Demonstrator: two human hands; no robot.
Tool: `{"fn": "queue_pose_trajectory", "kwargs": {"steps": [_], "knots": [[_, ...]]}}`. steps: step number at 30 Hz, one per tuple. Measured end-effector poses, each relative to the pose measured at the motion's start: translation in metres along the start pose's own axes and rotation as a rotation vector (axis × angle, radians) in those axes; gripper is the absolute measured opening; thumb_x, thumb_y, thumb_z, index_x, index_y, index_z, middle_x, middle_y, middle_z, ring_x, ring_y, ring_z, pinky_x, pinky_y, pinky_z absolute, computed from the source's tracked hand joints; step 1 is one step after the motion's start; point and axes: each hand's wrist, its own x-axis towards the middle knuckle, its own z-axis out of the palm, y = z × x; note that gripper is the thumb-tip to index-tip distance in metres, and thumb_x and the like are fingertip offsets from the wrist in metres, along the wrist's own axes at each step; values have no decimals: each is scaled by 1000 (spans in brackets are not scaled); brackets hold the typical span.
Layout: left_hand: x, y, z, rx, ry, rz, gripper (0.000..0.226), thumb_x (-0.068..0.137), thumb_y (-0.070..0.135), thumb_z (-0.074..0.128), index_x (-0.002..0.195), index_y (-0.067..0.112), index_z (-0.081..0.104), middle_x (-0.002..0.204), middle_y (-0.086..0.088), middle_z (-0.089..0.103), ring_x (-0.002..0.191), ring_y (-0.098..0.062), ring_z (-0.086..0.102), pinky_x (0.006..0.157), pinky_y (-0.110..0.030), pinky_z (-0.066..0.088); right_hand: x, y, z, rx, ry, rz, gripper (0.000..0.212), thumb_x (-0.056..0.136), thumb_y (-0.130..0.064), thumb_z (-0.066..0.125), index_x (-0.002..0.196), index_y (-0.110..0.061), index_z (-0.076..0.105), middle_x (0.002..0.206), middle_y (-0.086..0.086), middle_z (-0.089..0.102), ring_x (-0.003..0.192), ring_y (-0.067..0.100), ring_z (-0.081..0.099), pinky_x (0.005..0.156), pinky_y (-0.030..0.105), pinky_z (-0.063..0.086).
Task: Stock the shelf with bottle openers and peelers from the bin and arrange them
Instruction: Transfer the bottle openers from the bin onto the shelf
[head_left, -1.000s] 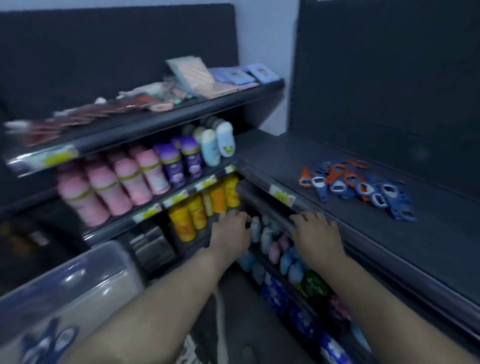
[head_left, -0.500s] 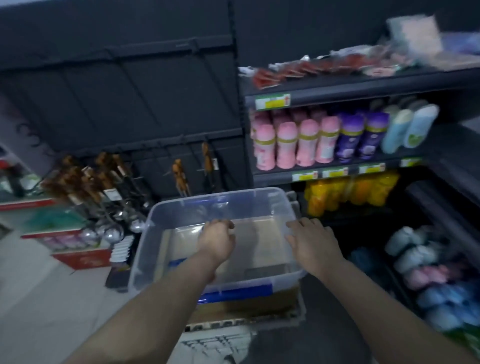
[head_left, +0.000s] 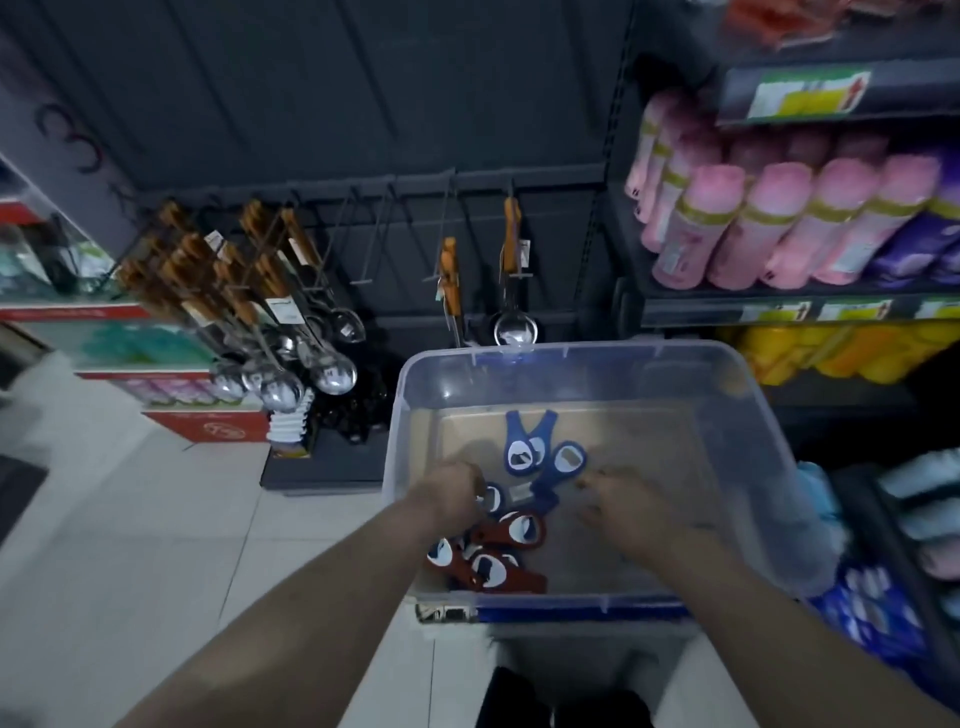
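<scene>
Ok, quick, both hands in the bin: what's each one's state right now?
Left hand: curled among the bottle openers; grip cannot be told.
Right hand: open, holding nothing.

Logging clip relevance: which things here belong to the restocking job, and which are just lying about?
Job in hand: clear bin, blue bottle openers, red bottle openers, left hand, right hand, both down in the bin.
Lying about: hanging ladles, pink bottles, yellow bottles.
</scene>
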Motion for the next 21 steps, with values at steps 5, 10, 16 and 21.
{"fn": "queue_pose_trajectory", "kwargs": {"steps": [5, 10, 16, 21], "knots": [[5, 15, 17, 45, -72, 41, 29, 83, 32, 69, 105, 13, 65, 108, -6, 66, 101, -24, 61, 71, -23, 39, 18, 5, 4, -83, 1, 9, 33, 95, -32, 46, 126, -23, 55, 132, 3, 54, 117, 22, 50, 92, 30, 40], [5, 31, 29, 65, -71, -34, 26, 76, 27, 70, 99, 17, 62, 99, -6, 68, 93, -27, 65, 72, -33, 52, 37, 15, 4, -216, -1, -31, 36, 96, -21, 41, 132, -22, 48, 129, 5, 51, 117, 25, 48, 90, 34, 42], [5, 30, 25, -174, 24, -158, 23, 84, 26, 65, 102, 14, 63, 106, -10, 67, 98, -27, 62, 74, -30, 45, 76, 13, 0, -186, 68, -189, 50, 91, -16, 48, 139, -27, 39, 147, -3, 36, 130, 22, 36, 97, 35, 35], [4, 24, 24, -249, 167, -312, 24, 92, 29, 58, 110, 13, 61, 112, -11, 65, 104, -29, 60, 76, -28, 41, 100, 7, -1, -241, -21, -310, 71, 89, -9, 50, 150, -23, 19, 158, -5, 16, 145, 19, 12, 111, 40, 20]]}}
